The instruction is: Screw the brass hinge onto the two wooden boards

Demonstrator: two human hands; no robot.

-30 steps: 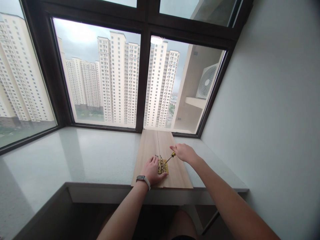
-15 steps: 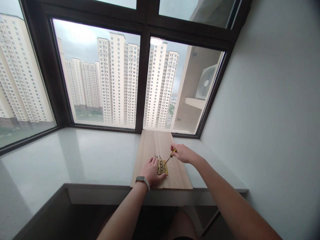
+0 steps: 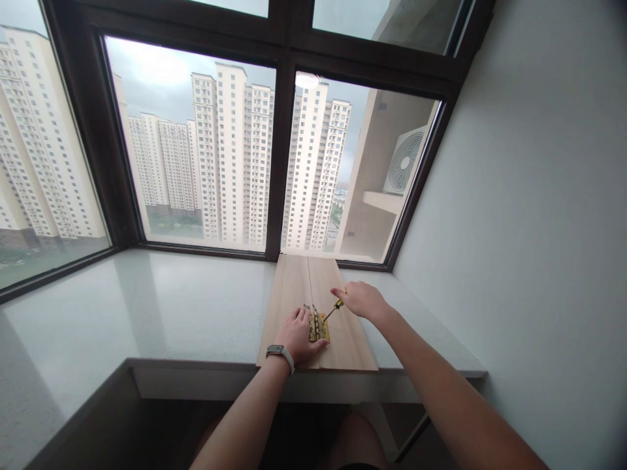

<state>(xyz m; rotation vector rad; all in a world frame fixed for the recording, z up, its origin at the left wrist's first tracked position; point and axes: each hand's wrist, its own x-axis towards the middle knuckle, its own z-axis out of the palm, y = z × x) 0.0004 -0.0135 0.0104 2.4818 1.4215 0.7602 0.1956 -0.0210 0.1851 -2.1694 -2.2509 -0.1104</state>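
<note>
Two pale wooden boards (image 3: 289, 281) lie side by side, with a thin seam between them. A brass-coloured hinge (image 3: 323, 328) rests across the seam near the front. My left hand (image 3: 300, 335) lies flat over the hinge's left part with its fingers spread, the thumb at the lower right edge. In my right hand (image 3: 361, 299) is the handle of a yellow and black screwdriver (image 3: 337, 304), its shaft slanting down-left to the hinge's right leaf. Small pieces, too tiny to make out, sit just above the hinge.
The boards lie on a pale stone sill (image 3: 196, 307) whose front edge drops to a dark recess. Dark-framed windows (image 3: 281, 163) stand behind, and a plain wall (image 3: 539, 196) rises at the right.
My right hand has turned slightly around the screwdriver handle, and its thumb now points out to the left. The left hand, hinge and boards have not visibly moved.
</note>
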